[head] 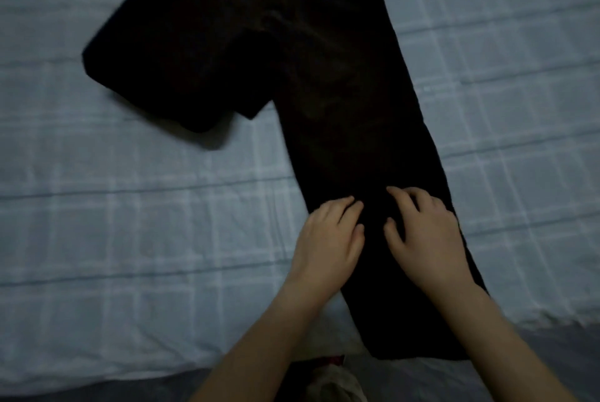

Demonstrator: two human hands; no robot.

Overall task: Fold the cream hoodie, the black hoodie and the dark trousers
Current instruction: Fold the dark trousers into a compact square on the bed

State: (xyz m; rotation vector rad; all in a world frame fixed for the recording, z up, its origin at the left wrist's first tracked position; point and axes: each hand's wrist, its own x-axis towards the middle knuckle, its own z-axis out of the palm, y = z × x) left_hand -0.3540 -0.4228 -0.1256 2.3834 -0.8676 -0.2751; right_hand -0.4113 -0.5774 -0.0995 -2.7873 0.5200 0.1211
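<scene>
Dark trousers point(341, 109) lie spread on a bed covered by a pale blue checked sheet point(130, 239). One long leg runs from the far edge toward the person, and another dark section angles off to the upper left. The left hand point(328, 233) and the right hand point(425, 233) rest side by side on the near leg, palms down, fingers loosely bent, pressing the cloth without gripping it.
</scene>
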